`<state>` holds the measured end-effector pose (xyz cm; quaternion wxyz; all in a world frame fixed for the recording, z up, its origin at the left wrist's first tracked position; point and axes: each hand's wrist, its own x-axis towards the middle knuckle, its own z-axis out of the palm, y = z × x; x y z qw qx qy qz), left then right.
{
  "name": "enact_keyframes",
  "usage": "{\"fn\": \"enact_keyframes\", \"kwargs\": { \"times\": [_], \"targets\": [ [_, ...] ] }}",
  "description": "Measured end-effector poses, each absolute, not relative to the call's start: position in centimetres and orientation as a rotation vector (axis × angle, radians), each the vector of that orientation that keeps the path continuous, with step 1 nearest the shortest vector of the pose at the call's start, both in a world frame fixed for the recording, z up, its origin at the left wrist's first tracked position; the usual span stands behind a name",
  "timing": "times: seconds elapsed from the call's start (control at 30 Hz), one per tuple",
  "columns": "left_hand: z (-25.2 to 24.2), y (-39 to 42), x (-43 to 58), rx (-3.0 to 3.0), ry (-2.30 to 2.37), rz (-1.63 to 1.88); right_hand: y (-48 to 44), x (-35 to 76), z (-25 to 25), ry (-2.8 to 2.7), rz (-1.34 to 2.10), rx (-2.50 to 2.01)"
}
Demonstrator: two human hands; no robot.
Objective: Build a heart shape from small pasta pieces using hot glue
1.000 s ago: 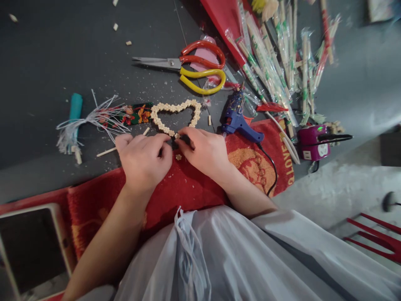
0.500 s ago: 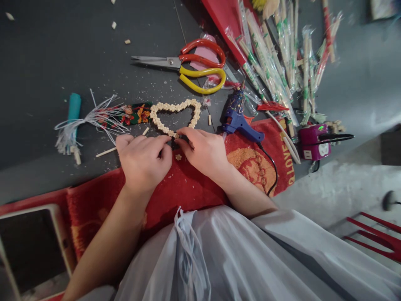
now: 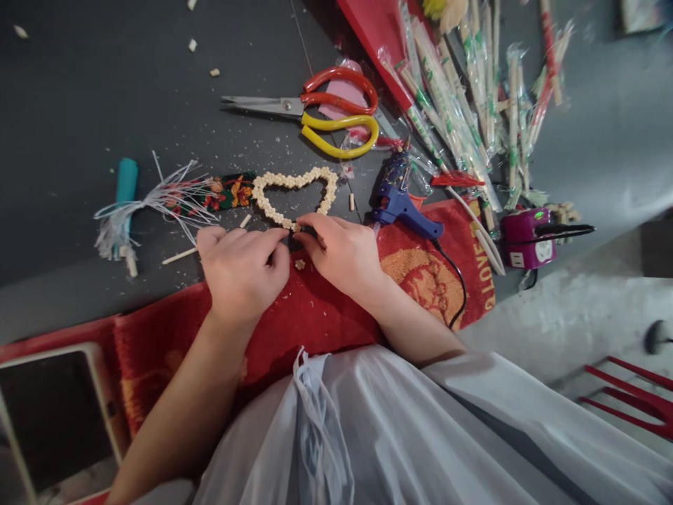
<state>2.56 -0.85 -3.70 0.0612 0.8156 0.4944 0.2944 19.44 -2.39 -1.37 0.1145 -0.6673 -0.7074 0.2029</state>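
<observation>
A heart-shaped outline of small pale flower-like pieces (image 3: pixel 267 206) lies on the dark table, its point toward me. My left hand (image 3: pixel 242 272) is closed, thumb and forefinger pinched at the heart's lower tip. From the other side my right hand (image 3: pixel 343 254) pinches the same tip, its fingertips almost meeting those of the left. Whatever lies between the fingertips is too small to make out. Just below the fingers, one loose flower-shaped piece (image 3: pixel 299 264) rests on the red towel (image 3: pixel 315 315).
Scissors (image 3: pixel 305 105) with red and yellow handles lie beyond the heart. A blue glue gun (image 3: pixel 402 200) is to the right, near wrapped chopsticks (image 3: pixel 452 91) and a purple power socket (image 3: pixel 527 238). White strings (image 3: pixel 158 196) lie left. A framed dark panel (image 3: pixel 57 421) sits lower left.
Both hands stay at the heart's lower tip with hardly any movement. The view has shifted very slightly; nothing has been picked up or let go.
</observation>
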Motion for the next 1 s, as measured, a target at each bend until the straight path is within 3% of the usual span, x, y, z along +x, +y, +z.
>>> {"fn": "enact_keyframes", "kwargs": {
  "times": [1.0],
  "targets": [
    [-4.07, -0.96, 2.45, 2.336, 1.532, 0.793, -2.23, 19.49, -1.23, -2.068, 0.622, -1.972]
  ]
}}
